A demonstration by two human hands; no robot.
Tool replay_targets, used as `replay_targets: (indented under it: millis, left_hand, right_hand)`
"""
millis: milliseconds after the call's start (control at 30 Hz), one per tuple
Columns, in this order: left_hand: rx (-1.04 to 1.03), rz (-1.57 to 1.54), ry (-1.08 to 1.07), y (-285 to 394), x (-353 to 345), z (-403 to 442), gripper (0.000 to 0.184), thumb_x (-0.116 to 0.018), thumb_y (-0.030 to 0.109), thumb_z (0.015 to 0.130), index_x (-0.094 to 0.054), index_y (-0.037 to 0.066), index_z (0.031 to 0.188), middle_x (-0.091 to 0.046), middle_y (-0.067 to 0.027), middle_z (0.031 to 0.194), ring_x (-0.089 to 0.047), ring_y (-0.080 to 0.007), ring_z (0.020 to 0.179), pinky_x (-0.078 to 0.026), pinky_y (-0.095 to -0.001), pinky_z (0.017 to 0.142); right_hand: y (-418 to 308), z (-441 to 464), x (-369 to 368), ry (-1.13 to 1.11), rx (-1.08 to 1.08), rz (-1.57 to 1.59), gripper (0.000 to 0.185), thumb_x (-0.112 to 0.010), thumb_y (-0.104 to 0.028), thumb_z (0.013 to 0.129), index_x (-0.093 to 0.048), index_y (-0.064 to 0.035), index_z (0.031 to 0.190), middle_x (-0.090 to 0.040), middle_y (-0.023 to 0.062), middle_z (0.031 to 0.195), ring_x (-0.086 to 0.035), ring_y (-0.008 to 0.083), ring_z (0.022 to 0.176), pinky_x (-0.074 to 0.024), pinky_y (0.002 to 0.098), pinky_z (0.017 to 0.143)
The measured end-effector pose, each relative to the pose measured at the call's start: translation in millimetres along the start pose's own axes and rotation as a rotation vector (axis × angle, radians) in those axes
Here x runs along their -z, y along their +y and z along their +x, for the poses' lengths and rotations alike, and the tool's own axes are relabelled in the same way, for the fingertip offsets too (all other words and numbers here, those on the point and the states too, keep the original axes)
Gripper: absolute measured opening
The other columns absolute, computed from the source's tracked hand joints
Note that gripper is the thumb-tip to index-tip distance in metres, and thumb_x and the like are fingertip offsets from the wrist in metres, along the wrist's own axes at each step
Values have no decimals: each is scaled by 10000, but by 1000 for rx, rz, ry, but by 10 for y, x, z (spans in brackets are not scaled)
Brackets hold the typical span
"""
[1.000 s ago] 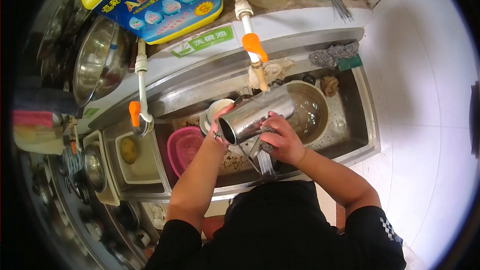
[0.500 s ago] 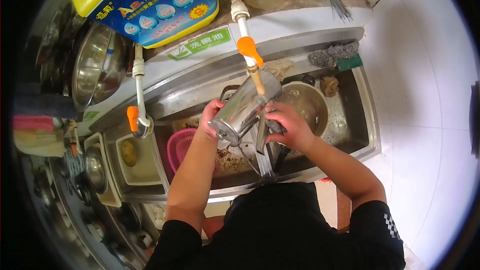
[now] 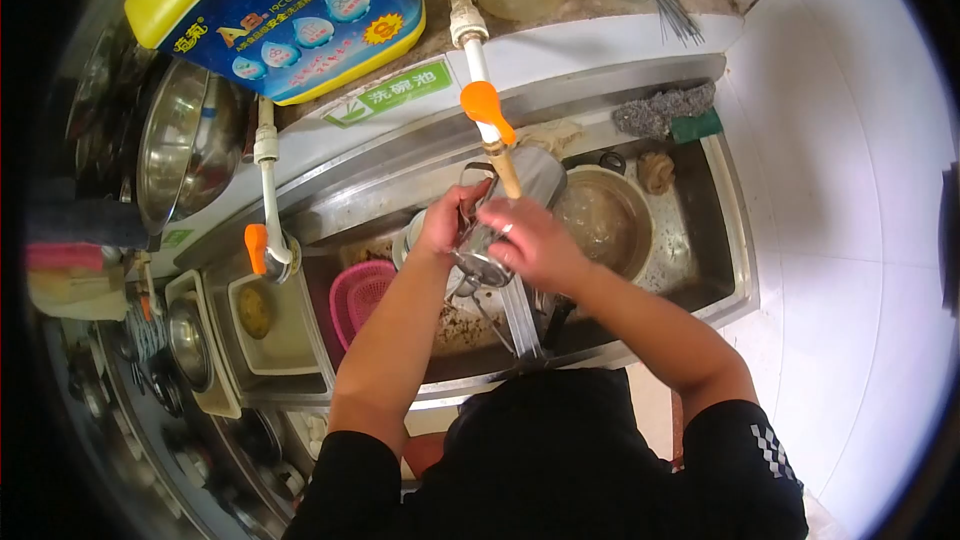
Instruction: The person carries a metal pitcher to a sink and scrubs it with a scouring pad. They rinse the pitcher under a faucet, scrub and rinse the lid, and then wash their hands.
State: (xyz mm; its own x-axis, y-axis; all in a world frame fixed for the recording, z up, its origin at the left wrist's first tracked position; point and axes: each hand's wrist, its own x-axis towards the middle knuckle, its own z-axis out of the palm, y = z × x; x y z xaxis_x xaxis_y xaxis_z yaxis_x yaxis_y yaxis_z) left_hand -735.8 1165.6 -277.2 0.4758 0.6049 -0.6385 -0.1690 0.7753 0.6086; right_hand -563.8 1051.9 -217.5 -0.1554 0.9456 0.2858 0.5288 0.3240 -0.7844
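Jug (image 3: 541, 180) at twelve o'clock, not yet set down.
Our left fingers (image 3: 462, 196) clamp it; right fingers (image 3: 508, 212), we cannot tell.

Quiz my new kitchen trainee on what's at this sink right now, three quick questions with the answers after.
1. True or false: the pink basket is left of the metal cylinder.
2. What colour is the lever on the tap nearest that cylinder?
a) blue
b) orange
c) white
3. Fill in: the green pad lies right beside a grey, woolly ____.

Key: 1 true; 2 b; 3 scrubber.
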Motion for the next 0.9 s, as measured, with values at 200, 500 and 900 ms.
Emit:
replay_targets:
  millis: [200,500,900]
  left_hand:
    - [48,-37,-219,-84,110,-7,514,-547,141,837,-574,-66,1308,-601,-141,1318,-604,-217,1073,-463,-354,986]
    - [11,119,-238,-255,337,-40,798,-490,161,724,-372,-60,1481,-608,-146,1256,-591,-215,1112,-431,-317,1009]
    - [-225,1,-1,-233,64,-230,331,-573,6,701,-701,-53,1001,-661,-75,857,-598,-165,714,-485,-290,690]
  right_hand:
    - [428,36,-40,299,-249,-127,316,-618,-210,924,-631,-92,1217,-620,154,1212,-580,357,1143,-465,451,986]
    - [711,330,-109,333,-274,-80,137,-639,-139,831,-649,-57,940,-613,129,939,-584,369,901,-449,464,868]
    - [39,141,-420,269,-135,-101,359,-619,-74,876,-606,-94,1234,-621,172,1234,-575,391,1136,-437,480,993]
